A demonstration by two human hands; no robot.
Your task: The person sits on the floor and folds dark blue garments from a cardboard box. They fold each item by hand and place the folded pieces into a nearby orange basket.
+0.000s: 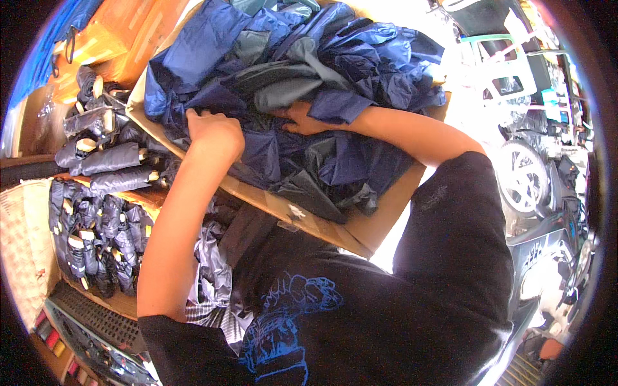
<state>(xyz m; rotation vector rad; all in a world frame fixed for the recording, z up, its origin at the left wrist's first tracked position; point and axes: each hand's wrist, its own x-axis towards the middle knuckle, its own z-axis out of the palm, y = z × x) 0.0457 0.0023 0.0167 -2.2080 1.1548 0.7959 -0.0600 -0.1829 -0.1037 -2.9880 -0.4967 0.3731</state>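
Observation:
A large cardboard box (267, 204) stands before me, heaped with crumpled thin cloth. Most of it is dark blue cloth (203, 48), with grey-green cloth (283, 95) folded among it. At the box's near left side my left hand (215, 134) is closed, its curled fingers gripping a fold of the dark blue cloth. My right hand (301, 118) reaches into the middle of the heap, fingers apart and pointing left. Grey-green cloth lies against its far side, and a dark blue flap drapes over its wrist. Some of its fingertips are hidden in the folds.
To the left lie several folded black umbrellas (116, 159), with more packed in a lower box (103, 238). An orange taped carton (138, 35) stands at the back left. On the right are a spoked wheel (523, 177) and a light green frame (508, 67).

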